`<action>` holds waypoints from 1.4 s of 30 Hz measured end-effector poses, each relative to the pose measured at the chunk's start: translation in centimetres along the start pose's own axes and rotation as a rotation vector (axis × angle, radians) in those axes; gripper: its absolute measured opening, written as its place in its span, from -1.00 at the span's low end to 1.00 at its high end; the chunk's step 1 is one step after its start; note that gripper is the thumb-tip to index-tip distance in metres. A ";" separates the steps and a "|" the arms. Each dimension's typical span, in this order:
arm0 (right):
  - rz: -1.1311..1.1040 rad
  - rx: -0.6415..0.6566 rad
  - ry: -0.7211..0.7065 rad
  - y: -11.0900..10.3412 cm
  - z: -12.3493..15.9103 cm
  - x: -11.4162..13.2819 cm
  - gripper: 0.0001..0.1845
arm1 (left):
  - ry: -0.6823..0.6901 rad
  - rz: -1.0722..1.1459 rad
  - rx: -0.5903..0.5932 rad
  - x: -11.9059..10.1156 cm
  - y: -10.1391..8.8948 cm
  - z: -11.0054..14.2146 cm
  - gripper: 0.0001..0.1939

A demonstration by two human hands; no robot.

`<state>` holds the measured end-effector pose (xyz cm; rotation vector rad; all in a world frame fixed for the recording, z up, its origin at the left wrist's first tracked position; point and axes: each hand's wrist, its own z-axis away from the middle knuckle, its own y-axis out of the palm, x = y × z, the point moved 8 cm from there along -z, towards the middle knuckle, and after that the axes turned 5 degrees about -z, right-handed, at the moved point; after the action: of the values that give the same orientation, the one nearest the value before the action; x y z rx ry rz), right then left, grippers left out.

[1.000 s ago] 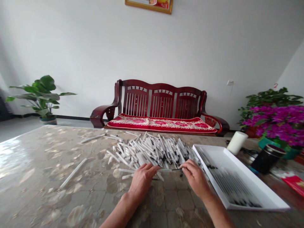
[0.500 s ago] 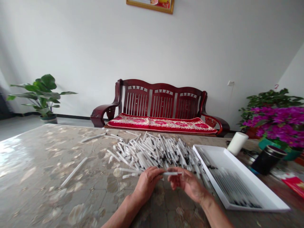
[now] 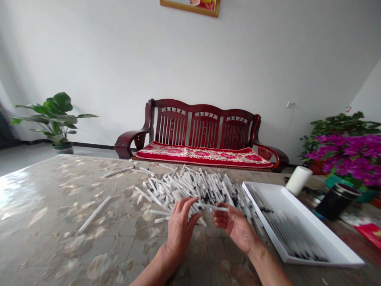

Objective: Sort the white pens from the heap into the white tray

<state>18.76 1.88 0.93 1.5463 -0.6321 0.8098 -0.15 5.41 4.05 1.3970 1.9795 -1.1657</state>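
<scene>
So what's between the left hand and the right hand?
In the head view: a slim whitish tube, gripped by the right hand, its other end close to the open left hand.

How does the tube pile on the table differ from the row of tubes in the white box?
The tube pile is jumbled; the row of tubes lies side by side. The tube pile rests on the table, the row of tubes inside the white box. The tube pile looks whiter, the row of tubes greyer. Both show black parts.
</scene>
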 end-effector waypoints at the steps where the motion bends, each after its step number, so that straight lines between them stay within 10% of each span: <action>1: -0.013 -0.022 -0.029 -0.3 0.0 0.4 -0.56 | -0.050 0.056 0.004 0.2 0.2 0.2 -0.80; 7: 0.026 0.066 0.046 1.6 0.7 -0.2 -0.50 | -0.576 0.761 0.395 1.6 7.1 3.4 -0.51; 15: 0.239 0.004 0.057 0.5 -0.3 -1.0 -0.45 | -0.899 1.084 0.154 3.9 6.2 3.2 -0.68; 20: 1.008 -0.456 -0.359 -5.8 0.2 4.7 -0.75 | -0.935 1.067 -0.011 5.2 5.2 2.3 -0.77; 25: 1.476 -0.439 -0.459 -5.9 0.9 5.5 -0.77 | -0.928 1.051 -0.029 5.6 5.0 2.0 -0.74; 34: 1.644 -0.265 -0.344 -5.2 0.8 4.1 -0.83 | -0.901 1.016 -0.007 5.4 5.1 2.1 -0.71; 42: 1.271 -0.348 -0.383 -1.9 0.1 2.7 -0.88 | -0.855 0.970 0.032 5.6 5.6 2.3 -0.65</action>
<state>21.87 2.14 1.91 0.8458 -2.0112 1.2113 2.59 7.21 -3.49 1.2808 0.5637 -1.0184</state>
